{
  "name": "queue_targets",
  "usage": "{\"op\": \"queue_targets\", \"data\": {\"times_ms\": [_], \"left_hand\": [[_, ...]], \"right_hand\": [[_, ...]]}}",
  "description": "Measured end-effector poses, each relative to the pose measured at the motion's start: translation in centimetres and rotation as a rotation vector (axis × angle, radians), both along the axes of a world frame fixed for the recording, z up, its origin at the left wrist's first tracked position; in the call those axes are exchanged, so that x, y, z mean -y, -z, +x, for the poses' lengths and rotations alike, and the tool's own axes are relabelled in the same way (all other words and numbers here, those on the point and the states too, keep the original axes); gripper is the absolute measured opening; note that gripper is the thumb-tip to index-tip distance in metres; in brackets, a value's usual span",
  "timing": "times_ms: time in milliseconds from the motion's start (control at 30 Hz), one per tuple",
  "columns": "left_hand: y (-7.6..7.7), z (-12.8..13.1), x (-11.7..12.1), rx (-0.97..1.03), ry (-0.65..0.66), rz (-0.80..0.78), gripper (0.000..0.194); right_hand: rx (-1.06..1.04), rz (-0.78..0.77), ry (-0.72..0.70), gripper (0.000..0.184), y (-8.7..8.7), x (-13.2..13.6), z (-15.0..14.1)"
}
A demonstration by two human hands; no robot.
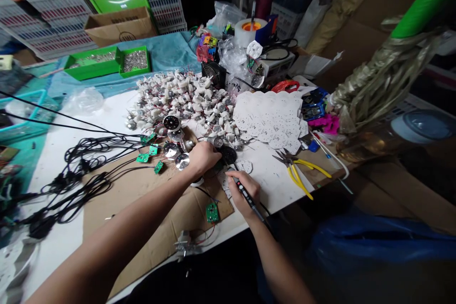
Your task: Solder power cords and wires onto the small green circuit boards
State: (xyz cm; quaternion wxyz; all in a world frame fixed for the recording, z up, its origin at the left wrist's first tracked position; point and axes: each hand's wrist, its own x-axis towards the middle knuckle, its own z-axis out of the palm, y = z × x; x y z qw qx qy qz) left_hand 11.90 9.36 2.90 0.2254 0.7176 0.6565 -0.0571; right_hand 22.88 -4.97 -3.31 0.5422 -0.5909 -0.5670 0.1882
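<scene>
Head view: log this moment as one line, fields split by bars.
left hand: beside metal coil | right hand: gripping pen-shaped tool | green circuit board: on cardboard | yellow-handled pliers: on table, unheld

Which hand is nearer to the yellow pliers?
Right. The right hand, holding a pen-like tool, is to the left of the pliers; the left hand is farther left, by the spring.

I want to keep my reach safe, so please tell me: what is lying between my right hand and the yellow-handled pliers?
Between your right hand and the yellow-handled pliers, the head view shows only bare white tabletop.
</scene>
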Motion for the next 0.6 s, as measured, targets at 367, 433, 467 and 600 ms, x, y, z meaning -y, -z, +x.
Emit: {"op": "queue_targets", "data": {"times_ms": [367, 433, 467, 600], "left_hand": [[-0.18, 0.13, 0.05, -0.011, 0.0, 0.002, 0.025], [-0.19, 0.1, 0.05, -0.008, 0.004, 0.002, 0.025], [-0.17, 0.09, 0.05, -0.007, 0.005, 0.002, 0.025], [0.01, 0.02, 0.01, -0.01, 0.01, 0.01, 0.026]], "right_hand": [[0.033, 0.047, 0.02, 0.018, 0.27, 0.03, -0.13], [0.038, 0.058, 0.015, 0.018, 0.19, 0.03, -0.15], [0.042, 0.062, 0.012, 0.018, 0.15, 0.02, -0.16], [0.072, 0.062, 0.004, 0.018, 0.05, -0.01, -0.2]]}}
